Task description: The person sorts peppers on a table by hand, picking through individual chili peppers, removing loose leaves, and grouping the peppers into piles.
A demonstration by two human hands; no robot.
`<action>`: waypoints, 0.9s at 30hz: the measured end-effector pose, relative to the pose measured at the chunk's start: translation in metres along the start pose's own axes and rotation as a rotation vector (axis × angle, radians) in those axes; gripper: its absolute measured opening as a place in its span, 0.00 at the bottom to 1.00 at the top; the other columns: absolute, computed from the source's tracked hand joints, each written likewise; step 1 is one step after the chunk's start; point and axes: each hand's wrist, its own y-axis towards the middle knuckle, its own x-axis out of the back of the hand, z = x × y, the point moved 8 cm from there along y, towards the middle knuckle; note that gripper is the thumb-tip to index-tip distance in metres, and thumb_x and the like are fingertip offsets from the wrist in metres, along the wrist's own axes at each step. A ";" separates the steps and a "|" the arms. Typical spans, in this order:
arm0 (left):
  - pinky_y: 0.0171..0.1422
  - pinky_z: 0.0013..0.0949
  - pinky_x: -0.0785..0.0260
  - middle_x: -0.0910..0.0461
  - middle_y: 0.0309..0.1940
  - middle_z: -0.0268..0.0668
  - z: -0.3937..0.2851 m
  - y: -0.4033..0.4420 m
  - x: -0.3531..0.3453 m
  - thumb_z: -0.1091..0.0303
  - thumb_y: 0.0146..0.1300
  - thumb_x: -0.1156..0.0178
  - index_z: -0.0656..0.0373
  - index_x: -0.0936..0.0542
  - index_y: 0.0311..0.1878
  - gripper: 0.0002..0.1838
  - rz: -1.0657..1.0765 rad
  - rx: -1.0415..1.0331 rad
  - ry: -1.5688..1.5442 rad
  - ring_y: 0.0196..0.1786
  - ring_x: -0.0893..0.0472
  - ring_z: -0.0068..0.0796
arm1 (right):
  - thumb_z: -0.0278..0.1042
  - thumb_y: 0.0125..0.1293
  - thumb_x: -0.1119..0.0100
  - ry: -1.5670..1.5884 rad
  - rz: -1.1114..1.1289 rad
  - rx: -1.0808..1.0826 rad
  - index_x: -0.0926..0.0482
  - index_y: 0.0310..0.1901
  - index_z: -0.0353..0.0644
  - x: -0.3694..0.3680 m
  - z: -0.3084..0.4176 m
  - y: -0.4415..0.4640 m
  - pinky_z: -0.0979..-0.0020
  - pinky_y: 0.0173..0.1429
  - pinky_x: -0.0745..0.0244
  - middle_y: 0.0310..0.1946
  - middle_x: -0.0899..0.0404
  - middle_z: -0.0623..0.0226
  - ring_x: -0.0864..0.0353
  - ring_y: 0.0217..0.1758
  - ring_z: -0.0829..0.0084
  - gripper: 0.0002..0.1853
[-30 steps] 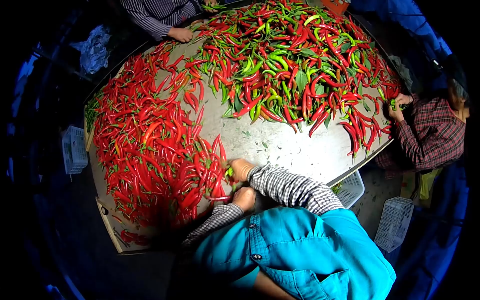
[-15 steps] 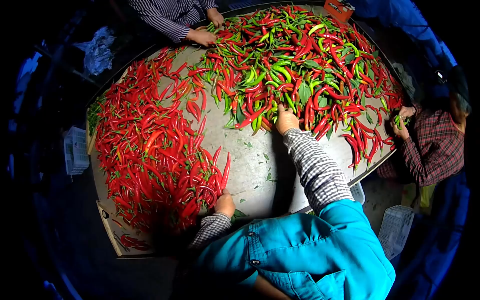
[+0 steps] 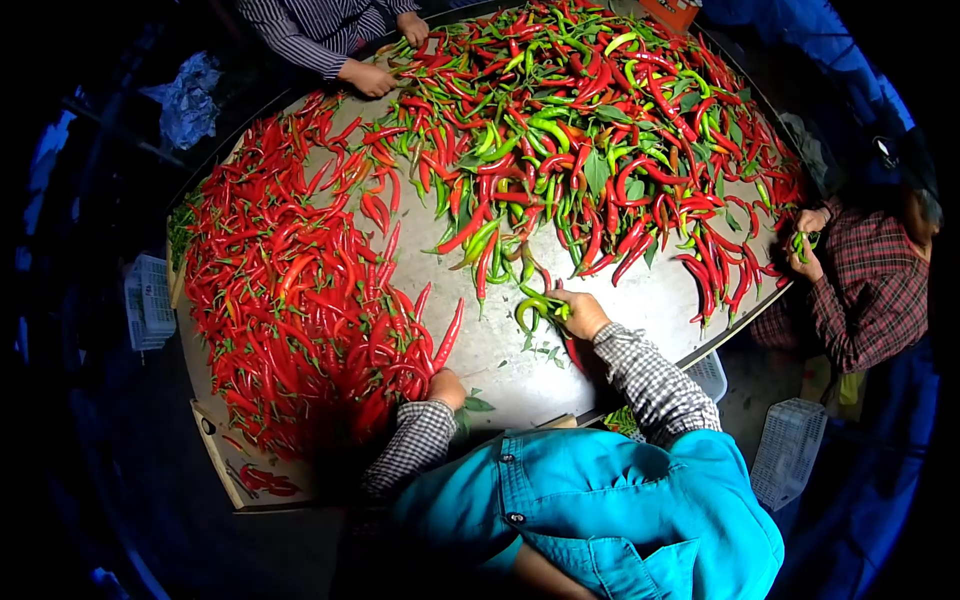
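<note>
- Chilli peppers [image 3: 660,105] cover most of the broad table [image 3: 500,372]: a mixed red-and-green heap at the far side, a mostly red pile [image 3: 298,270] at left, bare board between.
- Two other people, in a striped shirt [image 3: 305,40] and a plaid shirt [image 3: 875,280], have hands near the heap's edges, limiting a wide reach.
- White crates stand off the table, one at right [image 3: 790,450], one at left [image 3: 150,300].
- Right hand [image 3: 584,314]: fingers closed on a few green peppers [image 3: 538,305] before the heap. The step looks like separating a bunch; the next move seems to call for a steady grip past loose peppers nearby.
- Left hand [image 3: 447,388]: at the red pile's edge, beside a long red pepper [image 3: 449,334]; fingers hidden, so I cannot tell whether they grip.
- Leaves [image 3: 478,403] lie beside it, minor clutter.
</note>
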 end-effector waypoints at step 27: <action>0.40 0.35 0.34 0.28 0.25 0.44 0.012 0.003 -0.031 0.71 0.52 0.39 0.62 0.30 0.31 0.09 -0.302 -0.241 -0.661 0.31 0.26 0.38 | 0.20 0.51 0.40 0.151 -0.314 -0.261 0.24 0.33 0.40 0.065 -0.070 -0.057 0.77 0.37 0.30 0.26 0.25 0.70 0.26 0.30 0.78 0.08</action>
